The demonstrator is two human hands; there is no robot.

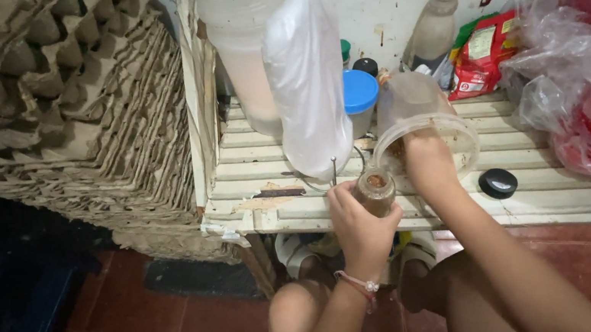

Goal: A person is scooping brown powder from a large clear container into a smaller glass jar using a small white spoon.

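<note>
The left hand (pixel 359 220) is clenched round a small open glass jar of brown powder (pixel 374 190) at the white slatted desk's (pixel 249 166) near edge, the right hand (pixel 427 159) grasping a tilted clear plastic tub (pixel 420 119) at two o'clock from it, so I'd keep the tub's rim close over the jar mouth and tip slowly

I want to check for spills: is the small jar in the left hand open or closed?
Open. The small jar in the left hand shows brown powder at its uncovered mouth.

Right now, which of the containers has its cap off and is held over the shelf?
The small brown spice bottle in the left hand: its mouth is open, while the blue-lidded jar and white-capped bottle behind stay capped.
</note>
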